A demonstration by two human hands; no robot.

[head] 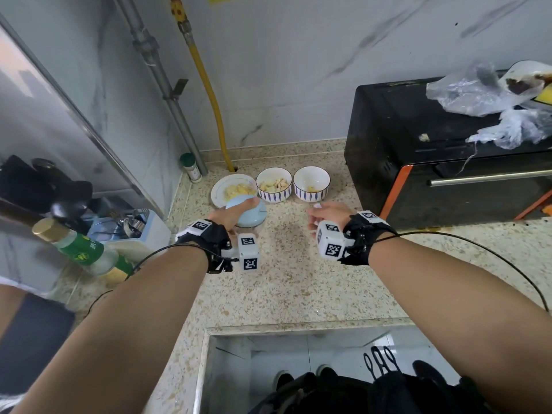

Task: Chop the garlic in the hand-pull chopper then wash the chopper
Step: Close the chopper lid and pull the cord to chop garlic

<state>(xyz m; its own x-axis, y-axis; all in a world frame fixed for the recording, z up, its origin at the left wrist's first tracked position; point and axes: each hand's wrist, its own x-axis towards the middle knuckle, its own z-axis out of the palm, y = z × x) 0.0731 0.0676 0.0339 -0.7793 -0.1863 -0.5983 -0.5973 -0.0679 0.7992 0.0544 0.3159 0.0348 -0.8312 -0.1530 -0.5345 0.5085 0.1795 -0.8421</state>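
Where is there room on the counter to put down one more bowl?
The biggest bare patch of counter lies between the left hand and right hand, from the bowls to the near edge. It is crowded at the back: plate, bowls and the chopper the left hand holds sit close.

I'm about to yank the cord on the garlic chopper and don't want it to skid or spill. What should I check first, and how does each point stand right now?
1. Left hand grips the chopper from above, on its lid: ok.
2. Chopper stands on the counter: ok.
3. Right hand free for the cord: ok, it is open and apart from the chopper.
4. Pull handle in sight: cannot tell, the left hand covers the lid.
5. Garlic loaded inside: cannot tell, the cup is hidden.
6. Room behind: not ok, the plate sits right against the chopper's far side.
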